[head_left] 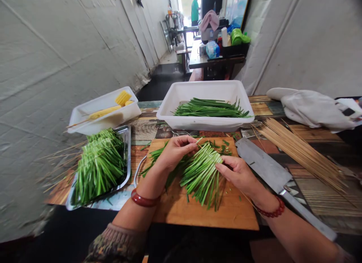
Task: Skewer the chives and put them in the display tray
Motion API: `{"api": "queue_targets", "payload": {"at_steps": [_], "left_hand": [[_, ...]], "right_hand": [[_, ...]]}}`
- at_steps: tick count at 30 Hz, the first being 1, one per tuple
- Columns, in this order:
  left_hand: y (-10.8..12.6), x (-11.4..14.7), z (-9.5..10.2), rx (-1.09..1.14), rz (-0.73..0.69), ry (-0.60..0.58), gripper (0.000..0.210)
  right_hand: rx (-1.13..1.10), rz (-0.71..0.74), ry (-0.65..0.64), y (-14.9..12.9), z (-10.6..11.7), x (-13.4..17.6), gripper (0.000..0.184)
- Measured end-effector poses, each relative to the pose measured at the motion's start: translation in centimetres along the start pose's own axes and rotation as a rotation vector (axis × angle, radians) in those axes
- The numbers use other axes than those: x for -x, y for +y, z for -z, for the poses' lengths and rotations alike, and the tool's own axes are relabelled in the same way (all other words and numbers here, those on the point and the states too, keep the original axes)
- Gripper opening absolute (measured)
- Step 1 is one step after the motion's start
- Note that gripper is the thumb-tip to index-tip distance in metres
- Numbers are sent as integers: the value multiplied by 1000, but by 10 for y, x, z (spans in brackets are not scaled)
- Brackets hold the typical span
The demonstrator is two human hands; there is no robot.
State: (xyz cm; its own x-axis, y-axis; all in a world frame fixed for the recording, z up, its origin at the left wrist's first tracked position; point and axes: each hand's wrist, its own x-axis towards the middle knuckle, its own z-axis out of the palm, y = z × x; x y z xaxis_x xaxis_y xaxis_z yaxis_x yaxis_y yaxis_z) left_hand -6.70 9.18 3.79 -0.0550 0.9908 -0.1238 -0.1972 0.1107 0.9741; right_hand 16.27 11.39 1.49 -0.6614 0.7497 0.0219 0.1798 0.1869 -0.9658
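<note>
Above a wooden cutting board (240, 208), a fan of green garlic chives (202, 170) sits threaded side by side at its pale ends. My right hand (236, 172) grips the right end of this row, and a bit of thin skewer shows below that hand. At the row's other end, my left hand (179, 151) pinches a chive stalk (199, 140) between thumb and finger. Loose chives (155, 157) lie on the board, partly behind my left arm. Trimmed scraps (223, 145) are scattered along its back edge. The skewer's tip is hard to make out.
A cleaver (264, 165) lies right of the board, beside a bundle of bamboo skewers (302, 153). Behind stands a white tub (205, 123) holding chives. Leftward are a metal tray (128, 153) of skewered chives and a white container (127, 114) with corn. A cloth (311, 106) lies far right.
</note>
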Motion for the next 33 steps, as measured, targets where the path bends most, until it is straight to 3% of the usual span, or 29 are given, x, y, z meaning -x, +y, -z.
{"api": "queue_targets", "payload": {"at_steps": [12,33], "left_hand": [[-3,2,-1,26,-22,5,24],[0,3,1,24,26,22,27]], "right_hand": [[14,-67,-4,1,-1,-2,30],[55,-40,-5,1,-1,-1,29]]}}
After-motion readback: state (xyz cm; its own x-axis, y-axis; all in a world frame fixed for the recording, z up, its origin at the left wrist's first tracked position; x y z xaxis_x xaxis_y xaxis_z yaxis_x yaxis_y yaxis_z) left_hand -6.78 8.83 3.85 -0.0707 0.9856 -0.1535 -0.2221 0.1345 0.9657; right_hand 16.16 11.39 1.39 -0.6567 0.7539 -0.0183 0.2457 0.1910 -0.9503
